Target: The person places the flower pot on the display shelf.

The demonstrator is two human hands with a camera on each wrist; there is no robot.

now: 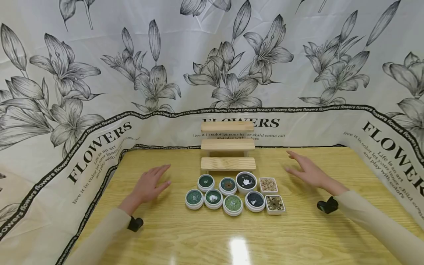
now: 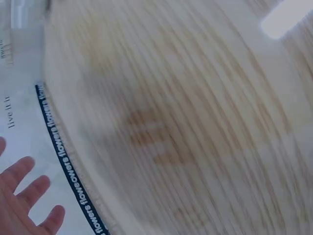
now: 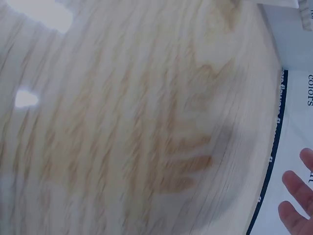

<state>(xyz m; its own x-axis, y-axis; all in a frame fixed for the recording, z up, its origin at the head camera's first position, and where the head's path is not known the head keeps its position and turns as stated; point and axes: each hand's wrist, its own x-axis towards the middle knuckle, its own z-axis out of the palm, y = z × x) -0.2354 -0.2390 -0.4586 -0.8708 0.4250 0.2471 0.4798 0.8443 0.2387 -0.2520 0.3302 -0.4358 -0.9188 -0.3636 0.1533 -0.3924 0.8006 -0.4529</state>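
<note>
My left hand is held over the table left of a group of small white pots, fingers extended and holding nothing. On the other side my right hand is also extended with nothing in it. Between them sit round white pots with dark green fillings, such as a front-left pot, a light green pot and a larger dark pot. Two square white dishes, one with pale bits and one with mixed bits, stand at the group's right end, nearest my right hand.
Behind the pots rises a three-tier wooden stand with pale plank steps. A white flower-printed cloth surrounds the back and sides of the wood-grain table. Black cameras are worn at both wrists.
</note>
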